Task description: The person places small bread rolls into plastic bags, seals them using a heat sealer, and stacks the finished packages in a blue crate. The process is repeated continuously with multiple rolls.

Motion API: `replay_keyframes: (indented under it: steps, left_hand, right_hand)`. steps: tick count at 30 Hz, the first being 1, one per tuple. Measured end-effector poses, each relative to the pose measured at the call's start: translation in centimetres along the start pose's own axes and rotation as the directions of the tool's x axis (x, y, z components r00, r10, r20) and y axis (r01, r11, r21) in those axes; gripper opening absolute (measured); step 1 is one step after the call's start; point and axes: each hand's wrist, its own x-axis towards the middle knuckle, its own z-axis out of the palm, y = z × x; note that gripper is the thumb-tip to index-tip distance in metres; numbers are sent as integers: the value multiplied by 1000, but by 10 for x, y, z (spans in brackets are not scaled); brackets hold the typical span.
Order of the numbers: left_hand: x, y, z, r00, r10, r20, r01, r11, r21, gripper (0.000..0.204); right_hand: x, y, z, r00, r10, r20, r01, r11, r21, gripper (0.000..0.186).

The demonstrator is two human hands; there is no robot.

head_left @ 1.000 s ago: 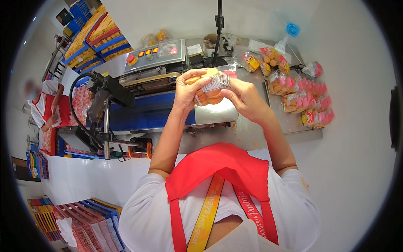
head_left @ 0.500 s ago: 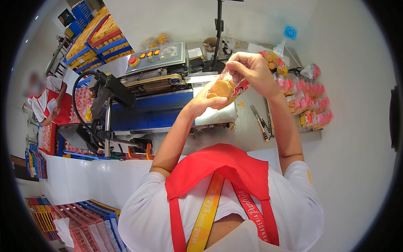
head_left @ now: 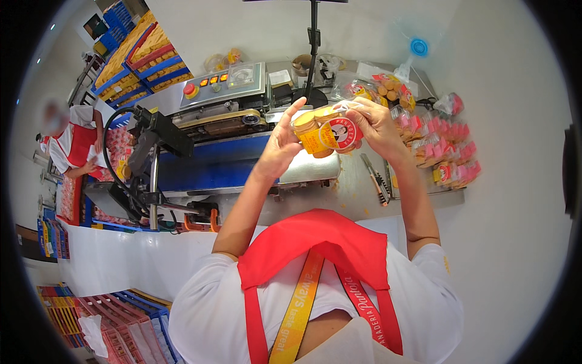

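My right hand [head_left: 379, 130] is closed on the gathered end of a clear bag of round biscuits [head_left: 318, 136] with a yellow and red label, held up over the machine's silver end. My left hand [head_left: 279, 148] is at the bag's left side with its fingers apart and curved upward, near or lightly touching it. Below and behind the bag are the blue conveyor belt [head_left: 218, 158] and a control panel [head_left: 224, 82] with a red knob. More bagged biscuits [head_left: 448, 145] lie in rows to the right, and a knife with a brush-like tool [head_left: 373, 179] lies on the steel table.
A black jointed attachment [head_left: 167, 139] with a cable stands over the belt's left part. A co-worker [head_left: 73, 145] in a red apron stands at the left beside trays of packages. Stacked crates of biscuits [head_left: 139, 54] are at back left, more crates [head_left: 115, 315] at lower left.
The bag has turned so its front label faces me. My left hand has loosened its grip and shifted slightly left; my right hand has lowered, uncovering the tools on the table.
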Motion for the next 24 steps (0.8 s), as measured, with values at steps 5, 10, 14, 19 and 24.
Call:
replay_keyframes:
  steps: [5, 10, 14, 19, 24]
  left_hand:
    - [0, -20, -2, 948, 287, -135, -186, 848, 496, 45]
    - [2, -9, -6, 981, 89, -171, -9, 907, 421, 30]
    - [8, -9, -11, 990, -38, -139, 81, 947, 311, 41]
    - [8, -1, -4, 975, 92, -204, -81, 995, 62, 79]
    - [12, -20, -39, 960, 192, -205, -133, 953, 272, 73]
  right_hand:
    - [-2, 5, 9, 995, -81, -63, 77, 995, -63, 21]
    - [-2, -5, 20, 989, -91, -120, 80, 992, -95, 18]
    - [5, -15, 26, 991, -104, -81, 88, 981, -172, 15]
    - [-3, -12, 27, 928, -65, -367, 14, 990, -139, 80]
    - [-15, 33, 74, 956, 216, -200, -118, 904, 411, 75]
